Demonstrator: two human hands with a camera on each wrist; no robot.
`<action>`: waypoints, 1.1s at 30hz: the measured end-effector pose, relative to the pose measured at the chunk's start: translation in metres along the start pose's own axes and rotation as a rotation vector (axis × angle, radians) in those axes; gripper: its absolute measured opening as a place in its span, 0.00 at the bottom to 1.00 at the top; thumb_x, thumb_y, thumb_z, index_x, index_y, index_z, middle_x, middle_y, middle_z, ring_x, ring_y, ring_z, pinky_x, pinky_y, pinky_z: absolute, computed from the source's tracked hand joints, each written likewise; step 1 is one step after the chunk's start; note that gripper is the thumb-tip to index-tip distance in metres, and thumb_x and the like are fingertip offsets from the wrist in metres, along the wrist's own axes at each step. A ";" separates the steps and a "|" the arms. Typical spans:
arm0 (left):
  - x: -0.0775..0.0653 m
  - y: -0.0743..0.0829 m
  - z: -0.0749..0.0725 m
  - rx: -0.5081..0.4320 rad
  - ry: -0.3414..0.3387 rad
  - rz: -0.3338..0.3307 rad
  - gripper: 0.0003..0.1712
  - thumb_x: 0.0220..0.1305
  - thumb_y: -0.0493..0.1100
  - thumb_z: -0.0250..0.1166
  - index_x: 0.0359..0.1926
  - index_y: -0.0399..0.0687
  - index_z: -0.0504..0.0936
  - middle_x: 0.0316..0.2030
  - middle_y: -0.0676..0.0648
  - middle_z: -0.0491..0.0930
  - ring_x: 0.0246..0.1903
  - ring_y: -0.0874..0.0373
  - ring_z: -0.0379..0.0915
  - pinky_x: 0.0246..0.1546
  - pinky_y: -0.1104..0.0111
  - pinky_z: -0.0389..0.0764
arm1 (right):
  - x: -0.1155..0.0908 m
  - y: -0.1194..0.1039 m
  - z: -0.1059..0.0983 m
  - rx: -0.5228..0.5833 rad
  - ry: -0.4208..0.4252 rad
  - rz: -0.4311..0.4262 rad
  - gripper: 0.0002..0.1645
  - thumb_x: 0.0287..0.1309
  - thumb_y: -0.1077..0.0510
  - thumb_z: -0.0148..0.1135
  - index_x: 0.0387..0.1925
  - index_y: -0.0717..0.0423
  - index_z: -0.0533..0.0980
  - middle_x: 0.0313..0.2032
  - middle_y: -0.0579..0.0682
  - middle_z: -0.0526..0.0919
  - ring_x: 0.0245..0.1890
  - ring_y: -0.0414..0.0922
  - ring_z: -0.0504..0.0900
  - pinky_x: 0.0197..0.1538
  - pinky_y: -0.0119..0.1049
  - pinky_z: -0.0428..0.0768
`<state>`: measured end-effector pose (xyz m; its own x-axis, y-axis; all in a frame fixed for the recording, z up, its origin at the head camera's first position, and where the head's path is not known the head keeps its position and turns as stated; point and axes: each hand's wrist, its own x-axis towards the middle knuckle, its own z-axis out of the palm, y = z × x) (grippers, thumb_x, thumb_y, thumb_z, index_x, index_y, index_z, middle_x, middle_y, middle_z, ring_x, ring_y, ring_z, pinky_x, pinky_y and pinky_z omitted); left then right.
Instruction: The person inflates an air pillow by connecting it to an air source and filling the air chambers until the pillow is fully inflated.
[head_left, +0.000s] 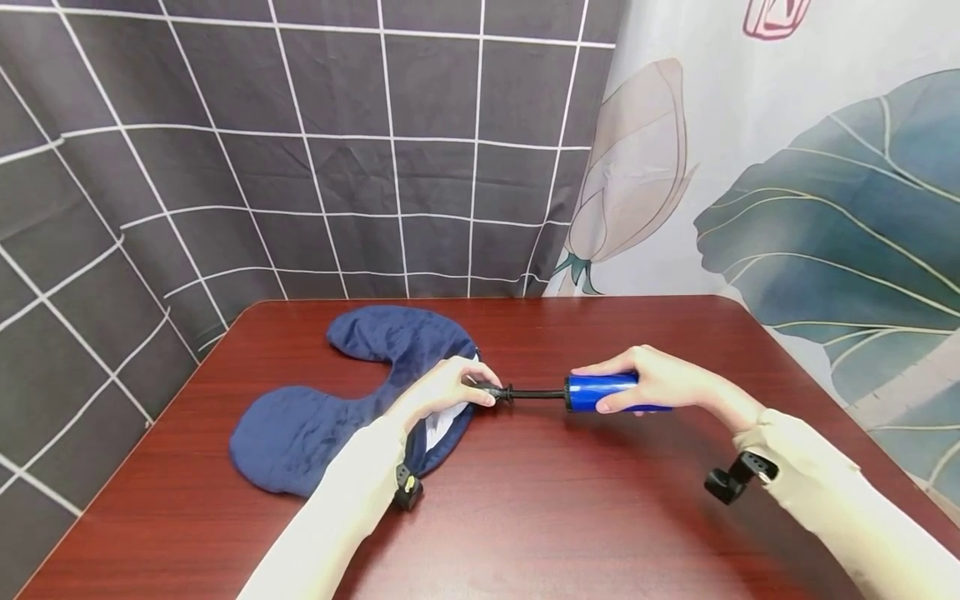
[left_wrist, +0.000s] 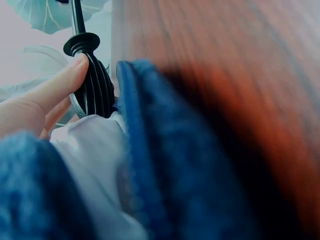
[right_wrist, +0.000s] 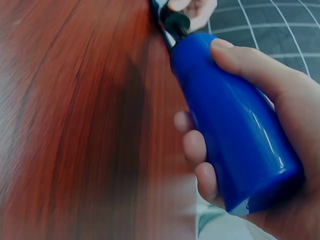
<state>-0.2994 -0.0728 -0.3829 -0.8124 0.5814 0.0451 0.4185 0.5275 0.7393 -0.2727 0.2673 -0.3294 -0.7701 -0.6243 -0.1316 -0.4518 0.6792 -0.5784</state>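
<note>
A blue hand pump [head_left: 600, 392] lies level between my two hands, its black rod [head_left: 538, 394] drawn out to the left. My right hand [head_left: 663, 379] grips the blue barrel [right_wrist: 230, 115], thumb along one side and fingers curled round the other. With thumb and fingers, my left hand [head_left: 450, 387] pinches the black ribbed end [left_wrist: 95, 87] of the pump. That end sits at the unzipped edge of a navy U-shaped neck pillow [head_left: 300, 433]. White inner material [left_wrist: 92, 142] shows in the pillow's opening. Whether the ribbed end joins something inside is hidden.
The pillow and pump are on a reddish-brown wooden table [head_left: 525, 517]. Behind it hang a dark grid-patterned curtain [head_left: 337, 167] and a white curtain with a lotus print [head_left: 720, 125]. Each wrist wears a small black camera mount [head_left: 731, 483].
</note>
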 end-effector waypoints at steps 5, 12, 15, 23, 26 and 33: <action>-0.002 -0.001 -0.002 -0.012 0.014 -0.018 0.13 0.57 0.41 0.72 0.45 0.47 0.87 0.40 0.48 0.88 0.35 0.67 0.78 0.42 0.75 0.73 | 0.030 -0.012 0.012 -0.027 0.006 -0.011 0.34 0.54 0.40 0.71 0.63 0.37 0.75 0.49 0.51 0.85 0.32 0.41 0.83 0.30 0.36 0.83; -0.003 0.002 -0.002 0.000 0.022 -0.040 0.12 0.56 0.42 0.73 0.43 0.48 0.87 0.40 0.49 0.88 0.37 0.65 0.75 0.43 0.73 0.70 | 0.057 -0.024 0.034 -0.054 0.034 -0.063 0.35 0.54 0.39 0.70 0.64 0.40 0.75 0.51 0.50 0.86 0.41 0.41 0.83 0.38 0.32 0.82; -0.002 0.003 -0.002 0.011 0.024 -0.033 0.12 0.56 0.43 0.73 0.42 0.48 0.87 0.40 0.49 0.88 0.37 0.64 0.74 0.44 0.73 0.70 | 0.060 -0.025 0.039 -0.077 0.052 -0.091 0.36 0.54 0.38 0.69 0.64 0.40 0.75 0.51 0.49 0.86 0.44 0.42 0.84 0.43 0.31 0.81; -0.003 0.003 0.001 0.012 0.019 -0.027 0.13 0.56 0.43 0.73 0.44 0.48 0.87 0.40 0.49 0.88 0.34 0.67 0.78 0.40 0.75 0.72 | 0.035 -0.016 0.022 -0.102 0.014 -0.059 0.37 0.54 0.36 0.69 0.66 0.35 0.72 0.54 0.48 0.85 0.48 0.43 0.83 0.43 0.31 0.81; -0.003 0.002 0.000 0.006 0.028 -0.029 0.13 0.56 0.43 0.73 0.44 0.49 0.87 0.40 0.49 0.89 0.33 0.68 0.78 0.39 0.75 0.72 | 0.020 -0.009 0.008 -0.080 -0.005 -0.010 0.36 0.54 0.37 0.70 0.65 0.32 0.72 0.53 0.49 0.84 0.43 0.43 0.83 0.38 0.32 0.83; -0.003 0.004 -0.001 0.008 0.032 -0.027 0.13 0.55 0.43 0.73 0.43 0.50 0.88 0.39 0.49 0.88 0.35 0.66 0.76 0.39 0.74 0.71 | -0.015 0.009 -0.014 0.007 -0.040 0.066 0.35 0.55 0.44 0.71 0.66 0.35 0.72 0.48 0.54 0.83 0.31 0.44 0.83 0.29 0.40 0.84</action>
<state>-0.2960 -0.0729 -0.3796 -0.8360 0.5468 0.0464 0.3992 0.5480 0.7350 -0.2712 0.2880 -0.3212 -0.7793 -0.5935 -0.2011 -0.3976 0.7164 -0.5734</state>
